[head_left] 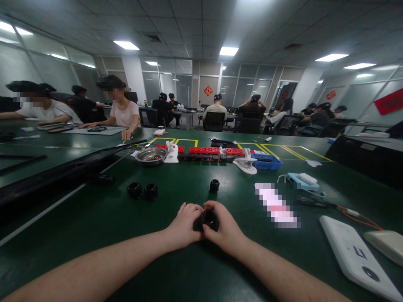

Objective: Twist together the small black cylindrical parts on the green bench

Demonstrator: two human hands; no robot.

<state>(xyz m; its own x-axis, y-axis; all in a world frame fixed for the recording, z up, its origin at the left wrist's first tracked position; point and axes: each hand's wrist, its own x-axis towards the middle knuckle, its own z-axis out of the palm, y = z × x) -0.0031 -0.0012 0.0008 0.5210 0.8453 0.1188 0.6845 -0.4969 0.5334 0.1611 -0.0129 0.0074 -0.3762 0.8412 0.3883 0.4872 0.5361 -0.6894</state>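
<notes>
Both my hands meet low in the middle, around a black cylindrical fitting (209,218) with a round hole in its top. My left hand (186,222) is closed against its left side, fingers partly hidden. With thumb and forefinger curled round the right side, my right hand (224,228) grips the same fitting. Straight ahead on the green table stands a smaller black fitting (214,186). To the left are two more black ribbed fittings, one (134,190) beside the other (151,191).
Beyond lie a metal bowl (145,157) with small parts, a red strip (214,150), white clamp-like stands (247,162) and a blue tray (273,163). At right are a white device (355,251) and cables. A long black bar (63,167) crosses the left. Other people sit beyond.
</notes>
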